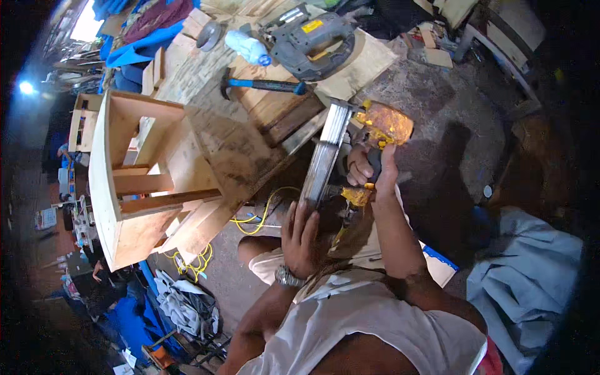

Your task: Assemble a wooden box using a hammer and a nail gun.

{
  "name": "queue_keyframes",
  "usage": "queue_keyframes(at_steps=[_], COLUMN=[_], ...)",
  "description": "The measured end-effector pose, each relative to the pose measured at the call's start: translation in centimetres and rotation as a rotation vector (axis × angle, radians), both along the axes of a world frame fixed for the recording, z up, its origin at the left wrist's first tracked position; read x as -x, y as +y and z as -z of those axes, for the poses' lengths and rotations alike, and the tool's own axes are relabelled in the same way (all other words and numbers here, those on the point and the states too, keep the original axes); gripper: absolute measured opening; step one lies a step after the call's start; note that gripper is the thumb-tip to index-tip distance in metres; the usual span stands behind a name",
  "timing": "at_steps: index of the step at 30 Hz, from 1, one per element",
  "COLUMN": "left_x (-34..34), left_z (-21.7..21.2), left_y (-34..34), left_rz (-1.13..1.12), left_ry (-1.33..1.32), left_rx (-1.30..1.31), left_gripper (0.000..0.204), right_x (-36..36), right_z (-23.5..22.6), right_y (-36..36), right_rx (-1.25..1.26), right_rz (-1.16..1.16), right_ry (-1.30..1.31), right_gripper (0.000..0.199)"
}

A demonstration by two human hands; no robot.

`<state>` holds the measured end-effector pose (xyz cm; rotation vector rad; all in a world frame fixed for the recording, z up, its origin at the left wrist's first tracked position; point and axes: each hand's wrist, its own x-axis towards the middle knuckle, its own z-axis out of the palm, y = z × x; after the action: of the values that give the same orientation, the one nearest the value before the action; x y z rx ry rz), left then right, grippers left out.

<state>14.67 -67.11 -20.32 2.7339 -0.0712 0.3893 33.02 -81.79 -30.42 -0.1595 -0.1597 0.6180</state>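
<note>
Yellow, paint-worn power tool with a dark grip (pixel 375 150) sits in my right hand (pixel 369 170), whose fingers are wrapped tight round the handle, thumb toward the wooden bench. Its scuffed yellow body points up and away from me, just past the bench's edge. My left hand (pixel 301 236) lies flat and open-fingered against the lower end of a long ribbed strip of pale metal (pixel 328 153), pressing it without gripping; a metal wristwatch (pixel 286 277) shows at that wrist. I see the strip run from my left hand up along the bench edge, ending just beside the tool's body. Farther out on the plywood bench top (pixel 369 59) lie a blue-handled hammer (pixel 265 84), a grey jigsaw with a yellow label (pixel 312 44) and a clear plastic bottle with a blue cap (pixel 249 47). To my left stands an unfinished plywood box frame (pixel 147 181), and a yellow cable (pixel 262 215) trails over the floor beneath it.
</note>
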Motion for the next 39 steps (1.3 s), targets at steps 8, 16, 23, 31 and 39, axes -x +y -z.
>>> queue_keyframes(at_steps=[8, 16, 23, 31, 39], left_x=[0.4, -23.9, -42.5, -48.5, -45.5], left_z=[-1.7, -3.7, -4.8, 2.0, -1.8], left_y=[6.4, 19.7, 27.8, 30.7, 32.5], left_rz=[-0.127, -0.272, -0.279, -0.502, -0.502], left_ry=[-0.066, -0.473, -0.236, 0.122, 0.094], left_rx=[0.159, 0.477, 0.139, 0.075, -0.574], left_gripper=[0.04, 0.017, 0.041, 0.124, 0.077], right_x=[-0.2, -0.8, -1.7, -3.1, -2.2], right_z=[1.5, 2.9, 0.1, -5.0, -1.2], right_y=[0.3, 0.2, 0.2, 3.5, 3.2], right_rx=[0.04, -0.106, 0.151, 0.373, 0.186], right_rz=[0.022, 0.025, -0.03, 0.031, 0.015], right_ry=[0.182, 0.066, 0.193, 0.418, 0.239], right_gripper=[0.061, 0.07, 0.064, 0.08, 0.074])
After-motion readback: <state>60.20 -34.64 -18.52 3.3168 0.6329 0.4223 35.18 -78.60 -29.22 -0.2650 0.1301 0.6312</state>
